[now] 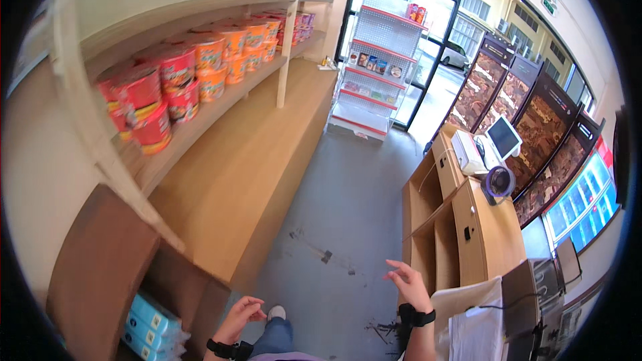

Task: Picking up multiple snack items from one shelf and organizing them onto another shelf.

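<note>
Both of my hands hang in the air over the grey floor, with a dark band on each wrist. My left hand (242,314) is loosely curled with its fingers a little apart and nothing visible in it. It is nearest to the low wooden bench (221,207) and the brown cabinet holding blue tissue packs (150,324). My right hand (409,284) is held out with thumb and fingers apart, holding nothing. Close to it stands the wooden counter (488,234) with open compartments. Neither hand touches anything.
Red and orange instant noodle cups (210,57) stand stacked on the left shelf. A pegboard display rack (364,80) stands by the glass door. On the counter are a white screen terminal (501,137) and a small fan (498,182). A white bin (478,314) is at lower right.
</note>
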Action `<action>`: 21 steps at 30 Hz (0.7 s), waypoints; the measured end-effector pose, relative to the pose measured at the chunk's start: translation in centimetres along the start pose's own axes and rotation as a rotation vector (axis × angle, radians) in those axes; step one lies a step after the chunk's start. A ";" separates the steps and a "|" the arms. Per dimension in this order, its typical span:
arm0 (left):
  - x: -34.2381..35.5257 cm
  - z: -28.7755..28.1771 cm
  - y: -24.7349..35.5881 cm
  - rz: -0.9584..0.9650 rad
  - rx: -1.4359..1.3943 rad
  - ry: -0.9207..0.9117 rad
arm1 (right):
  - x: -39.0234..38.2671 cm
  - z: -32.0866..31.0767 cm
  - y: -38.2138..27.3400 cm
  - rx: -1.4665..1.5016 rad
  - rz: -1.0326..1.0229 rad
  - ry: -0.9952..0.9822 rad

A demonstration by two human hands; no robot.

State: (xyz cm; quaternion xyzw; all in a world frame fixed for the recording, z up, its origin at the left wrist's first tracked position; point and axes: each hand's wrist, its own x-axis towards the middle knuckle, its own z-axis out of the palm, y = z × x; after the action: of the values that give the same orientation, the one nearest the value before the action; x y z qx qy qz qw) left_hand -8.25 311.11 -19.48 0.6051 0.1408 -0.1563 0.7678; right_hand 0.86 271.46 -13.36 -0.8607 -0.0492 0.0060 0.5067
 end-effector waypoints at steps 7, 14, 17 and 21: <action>18.3 1.7 12.5 0.058 0.084 -0.139 | 12.9 -1.7 1.4 -0.039 0.106 0.111; 36.5 6.8 17.7 0.000 0.166 -0.325 | 21.5 -7.5 8.1 -0.056 0.321 0.336; 44.0 9.3 19.2 -0.031 0.168 -0.321 | 27.5 -10.5 11.5 -0.070 0.381 0.380; 53.6 13.1 23.5 -0.059 0.143 -0.258 | 40.5 -15.5 13.3 -0.146 0.371 0.395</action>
State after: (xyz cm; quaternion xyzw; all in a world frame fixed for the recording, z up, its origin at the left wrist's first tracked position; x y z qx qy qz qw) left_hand 50.61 299.77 -17.42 0.6287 0.0470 -0.2649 0.7296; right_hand 43.13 255.23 -15.87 -0.8737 0.2088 -0.0726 0.4334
